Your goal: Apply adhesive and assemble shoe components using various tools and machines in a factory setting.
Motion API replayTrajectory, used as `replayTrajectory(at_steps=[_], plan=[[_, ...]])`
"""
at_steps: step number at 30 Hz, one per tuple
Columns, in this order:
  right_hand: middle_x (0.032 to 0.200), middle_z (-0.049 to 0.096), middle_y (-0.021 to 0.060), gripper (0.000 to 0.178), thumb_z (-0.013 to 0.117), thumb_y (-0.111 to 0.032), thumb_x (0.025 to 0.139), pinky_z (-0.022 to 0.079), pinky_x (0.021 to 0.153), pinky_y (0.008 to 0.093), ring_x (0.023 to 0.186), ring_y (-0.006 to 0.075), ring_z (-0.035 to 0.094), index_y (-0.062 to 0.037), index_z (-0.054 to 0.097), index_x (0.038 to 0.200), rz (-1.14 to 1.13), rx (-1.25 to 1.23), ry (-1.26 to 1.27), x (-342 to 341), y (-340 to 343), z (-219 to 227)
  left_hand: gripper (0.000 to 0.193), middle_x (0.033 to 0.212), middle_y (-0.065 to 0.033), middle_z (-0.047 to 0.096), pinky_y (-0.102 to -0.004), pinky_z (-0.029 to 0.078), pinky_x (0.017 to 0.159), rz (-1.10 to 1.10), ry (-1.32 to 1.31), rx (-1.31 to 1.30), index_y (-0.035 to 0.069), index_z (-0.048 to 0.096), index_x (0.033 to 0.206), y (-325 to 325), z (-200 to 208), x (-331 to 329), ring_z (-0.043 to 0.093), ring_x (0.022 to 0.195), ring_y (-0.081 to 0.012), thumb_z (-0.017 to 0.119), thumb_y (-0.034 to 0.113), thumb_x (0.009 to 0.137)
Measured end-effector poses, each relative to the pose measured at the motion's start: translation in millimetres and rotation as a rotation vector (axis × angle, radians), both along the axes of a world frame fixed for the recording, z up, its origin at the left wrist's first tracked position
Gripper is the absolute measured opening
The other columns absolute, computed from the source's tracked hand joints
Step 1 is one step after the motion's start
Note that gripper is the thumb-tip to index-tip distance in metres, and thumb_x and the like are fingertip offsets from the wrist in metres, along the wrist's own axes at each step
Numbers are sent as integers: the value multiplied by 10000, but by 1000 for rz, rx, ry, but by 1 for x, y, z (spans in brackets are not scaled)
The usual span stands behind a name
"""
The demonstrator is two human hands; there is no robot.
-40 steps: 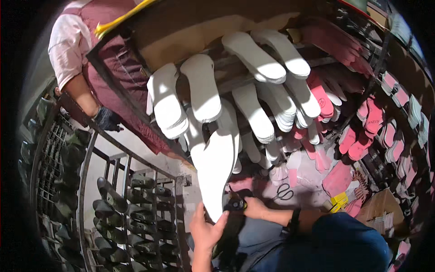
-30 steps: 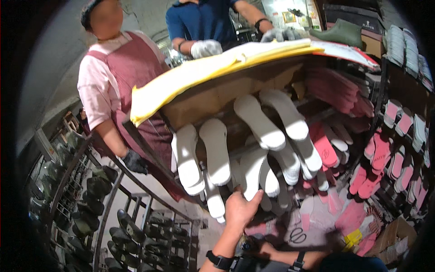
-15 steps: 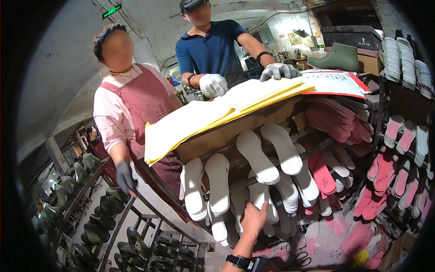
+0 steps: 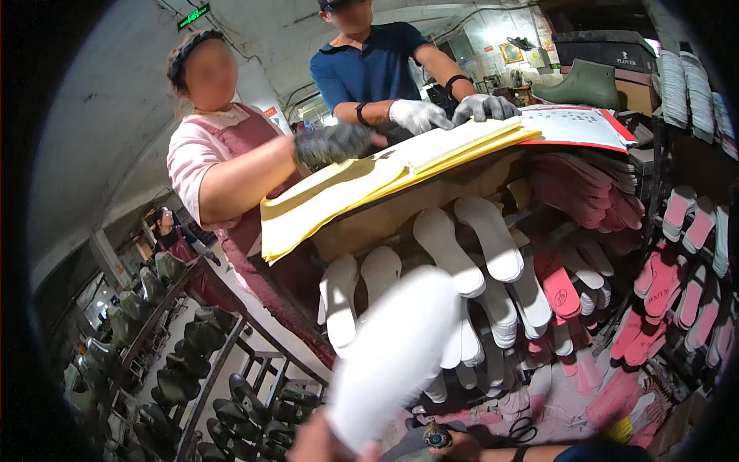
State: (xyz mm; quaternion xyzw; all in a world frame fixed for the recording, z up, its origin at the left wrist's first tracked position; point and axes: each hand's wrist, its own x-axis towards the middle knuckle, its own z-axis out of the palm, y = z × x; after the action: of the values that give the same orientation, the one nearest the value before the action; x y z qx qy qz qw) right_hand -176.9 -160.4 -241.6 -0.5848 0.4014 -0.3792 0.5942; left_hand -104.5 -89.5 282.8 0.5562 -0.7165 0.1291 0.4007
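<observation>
My left hand (image 4: 319,440), low in the picture, is closed on the lower end of a white insole (image 4: 392,354), which is smeared by motion. My right hand (image 4: 463,445) comes in from the lower right, its fingers closed around a dark object with a round end (image 4: 437,436) whose kind I cannot make out. Beyond the held insole is a rack with stacked white insoles (image 4: 446,254) hanging over its rails. A pink insole (image 4: 556,289) hangs among them.
Yellow-edged sheets (image 4: 339,200) lie on the rack's top. Across it, one person's white-gloved hands (image 4: 419,115) rest on the sheets, and another person's dark-gloved hand (image 4: 331,145) reaches over. Green shoe lasts (image 4: 185,358) fill a left rack. Scissors (image 4: 523,430) lie below.
My left hand has drawn back from the rack towards me with a white insole. My right hand has come into view. The aproned person's gloved hand has risen over the sheets.
</observation>
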Motion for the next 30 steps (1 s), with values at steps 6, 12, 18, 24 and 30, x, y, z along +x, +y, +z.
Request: replayTrajectory(at_steps=[6, 12, 18, 24, 30], plan=[[1047, 629, 166, 663, 700, -448, 734, 502, 776, 434, 884, 344, 622, -95, 509, 1261, -32, -198, 521, -53, -15, 99, 530, 885, -197, 573, -425, 474, 703, 227, -171, -195, -34, 563, 1112, -51, 140, 12, 592, 768, -374, 661, 244, 671], [1132, 587, 215, 692, 755, -424, 684, 489, 807, 444, 997, 371, 591, -60, 508, 1218, -57, -293, 536, -52, -12, 112, 336, 594, -173, 609, -367, 488, 622, 388, -124, 131, -35, 653, 735, -79, 200, 40, 629, 579, -295, 633, 293, 663], [1140, 579, 219, 682, 771, -358, 679, 478, 837, 435, 1030, 367, 574, -71, 507, 1239, -18, -264, 466, -56, -9, 137, 334, 561, -146, 597, -341, 484, 592, 427, -116, 235, -37, 645, 648, -88, 215, 34, 625, 565, -244, 616, 296, 648], [1122, 600, 211, 615, 754, -360, 697, 478, 844, 427, 1040, 357, 582, -85, 547, 1207, -175, -448, 327, -53, -7, 123, 336, 502, -111, 523, -310, 427, 501, 529, -259, 200, -59, 606, 632, -89, 215, 43, 519, 453, -163, 627, 276, 655], [989, 661, 171, 549, 732, -350, 717, 506, 785, 405, 909, 326, 638, -68, 584, 1164, -88, -203, 343, -53, -8, 139, 349, 529, -97, 533, -299, 411, 514, 494, -114, 114, -67, 614, 683, -71, 197, 72, 531, 498, -144, 628, 281, 660]])
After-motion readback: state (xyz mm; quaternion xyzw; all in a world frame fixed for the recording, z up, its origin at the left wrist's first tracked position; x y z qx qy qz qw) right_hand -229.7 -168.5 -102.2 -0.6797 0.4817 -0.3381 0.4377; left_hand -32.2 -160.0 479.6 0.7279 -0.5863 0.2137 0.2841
